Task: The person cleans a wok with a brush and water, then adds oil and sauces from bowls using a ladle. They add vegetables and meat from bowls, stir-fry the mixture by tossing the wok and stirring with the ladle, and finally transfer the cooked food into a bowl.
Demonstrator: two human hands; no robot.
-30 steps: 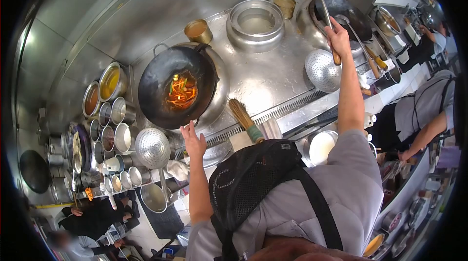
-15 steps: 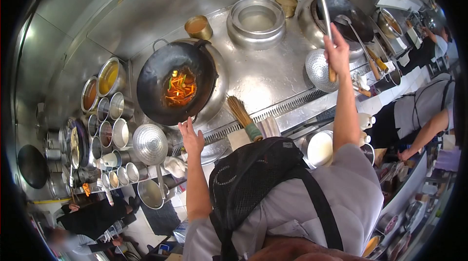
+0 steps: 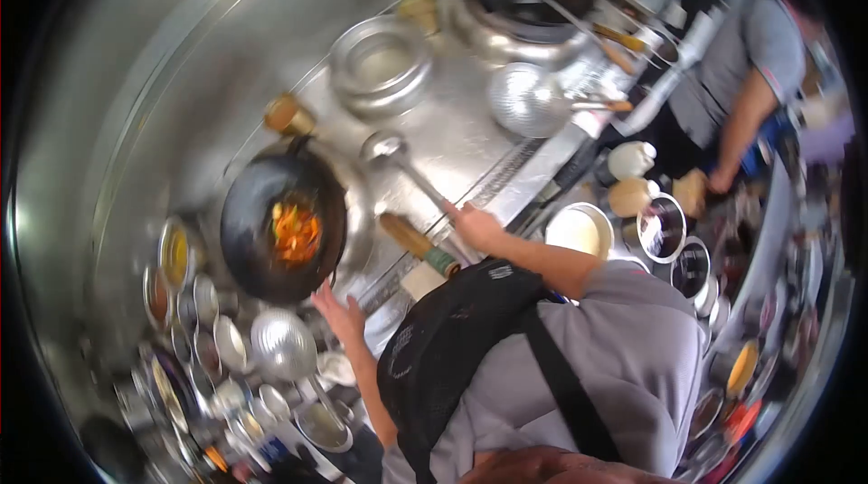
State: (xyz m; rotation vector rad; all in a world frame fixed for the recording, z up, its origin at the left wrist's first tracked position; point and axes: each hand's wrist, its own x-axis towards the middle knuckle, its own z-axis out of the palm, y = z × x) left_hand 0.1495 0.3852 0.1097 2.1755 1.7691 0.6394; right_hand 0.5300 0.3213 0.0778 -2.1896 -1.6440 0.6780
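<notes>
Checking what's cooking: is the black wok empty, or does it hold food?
It holds food: the wok has a small heap of orange and green strips at its bottom.

Probably restaurant kitchen; wok [image 3: 242,217], steel range [image 3: 457,127]

The left hand [image 3: 340,317] is open with its fingers spread, at the end of a bare left forearm [image 3: 371,384] stretched straight ahead. The right hand [image 3: 474,227] is curled closed in a grip, and the bare right forearm [image 3: 533,253] angles inward across the front of the body.
</notes>
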